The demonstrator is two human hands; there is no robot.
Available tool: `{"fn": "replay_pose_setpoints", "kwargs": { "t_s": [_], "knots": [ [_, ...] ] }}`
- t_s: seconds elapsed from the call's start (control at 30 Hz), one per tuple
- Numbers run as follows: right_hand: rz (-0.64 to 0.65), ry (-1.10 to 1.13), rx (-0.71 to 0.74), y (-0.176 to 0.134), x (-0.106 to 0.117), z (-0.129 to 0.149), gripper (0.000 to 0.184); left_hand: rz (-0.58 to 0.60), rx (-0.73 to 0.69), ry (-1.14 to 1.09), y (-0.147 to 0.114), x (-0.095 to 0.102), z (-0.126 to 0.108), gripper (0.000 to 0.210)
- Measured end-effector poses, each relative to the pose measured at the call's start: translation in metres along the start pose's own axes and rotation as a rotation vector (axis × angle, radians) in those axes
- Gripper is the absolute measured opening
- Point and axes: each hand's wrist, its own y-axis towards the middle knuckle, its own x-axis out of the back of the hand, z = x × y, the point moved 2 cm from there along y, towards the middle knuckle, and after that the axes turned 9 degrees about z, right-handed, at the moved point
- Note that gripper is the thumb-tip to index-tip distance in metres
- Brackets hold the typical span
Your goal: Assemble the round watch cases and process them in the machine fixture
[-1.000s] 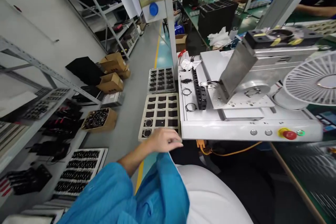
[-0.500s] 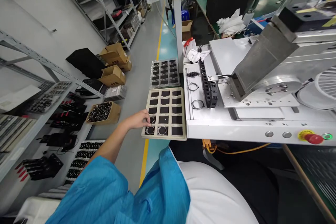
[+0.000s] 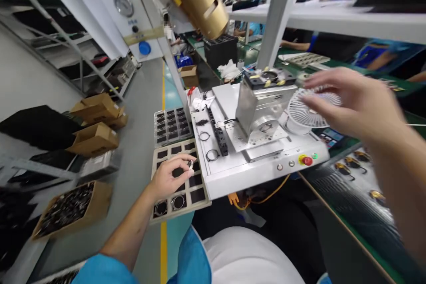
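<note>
Pinched between the thumb and fingers of my left hand (image 3: 169, 176) is a small metal ring (image 3: 191, 165), seen nearly edge-on. That hand is above a cream tray (image 3: 197, 207) with dark square compartments. Two round metal rings, one of them a watch-case-like ring (image 3: 179, 203), lie in the tray's nearest row. My right hand (image 3: 353, 97) is raised in front of a white fan (image 3: 297, 117), slightly blurred, its thumb apart from the fingers and nothing visible between them. Left of the fan stands a metal block with a black fixture (image 3: 269, 78) on top.
Two loose rings, including a thin ring (image 3: 212, 155), lie on the white machine bed (image 3: 229, 177). A red emergency button (image 3: 306, 160) is on its front. A gold cylinder (image 3: 203, 4) hangs above. Behind the cream tray is a clear tray (image 3: 171, 125). Other people work farther back.
My left hand has risen from the tray with a metal ring in its fingers. My right hand has come into view on the right. The view has turned up and rightward.
</note>
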Motion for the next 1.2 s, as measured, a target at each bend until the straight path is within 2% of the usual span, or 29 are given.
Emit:
{"fn": "replay_pose_setpoints", "kwargs": {
  "t_s": [0.07,0.17,0.27,0.37,0.47,0.57,0.63,0.73,0.87,0.93,1.03,1.13,1.2],
  "knots": [
    [0.053,0.015,0.013,0.037,-0.003,0.005,0.023,-0.051,-0.062,0.020,0.017,0.005,-0.016,0.018],
    [0.263,0.164,-0.034,0.088,-0.015,0.000,0.024,-0.135,-0.164,0.017,0.041,0.019,-0.038,0.012],
    [0.366,0.329,-0.037,0.113,-0.018,-0.008,0.023,-0.224,-0.272,0.044,0.076,0.033,-0.062,0.014],
    [0.324,0.399,-0.005,0.114,-0.016,-0.010,0.026,-0.292,-0.348,0.112,0.131,0.041,-0.090,0.025],
    [0.127,0.483,-0.036,0.102,-0.014,-0.008,0.035,-0.283,-0.344,0.157,0.198,0.038,-0.119,0.033],
    [-0.058,0.610,-0.085,0.076,-0.010,-0.004,0.041,-0.170,-0.265,0.273,0.257,0.026,-0.143,0.041],
    [-0.127,0.658,-0.119,0.048,-0.003,0.000,0.040,-0.101,-0.204,0.359,0.279,0.019,-0.154,0.045],
    [-0.173,0.679,-0.217,-0.009,0.009,0.004,0.036,-0.021,-0.225,0.393,0.283,0.015,-0.163,0.050],
    [-0.157,0.692,-0.484,-0.099,0.009,0.000,0.037,0.127,-0.322,0.378,0.264,0.019,-0.158,0.041],
    [-0.118,0.742,-0.623,-0.141,-0.005,-0.009,0.041,0.168,-0.342,0.416,0.255,0.018,-0.149,0.042],
    [-0.085,0.819,-0.812,-0.192,-0.038,-0.026,0.052,0.129,-0.358,0.483,0.249,0.011,-0.137,0.068],
    [-0.029,0.829,-0.933,-0.222,-0.074,-0.044,0.072,0.100,-0.357,0.532,0.249,0.004,-0.133,0.081],
    [0.062,0.738,-0.959,-0.229,-0.094,-0.052,0.088,0.102,-0.363,0.549,0.250,0.002,-0.133,0.085]
  ]
}}
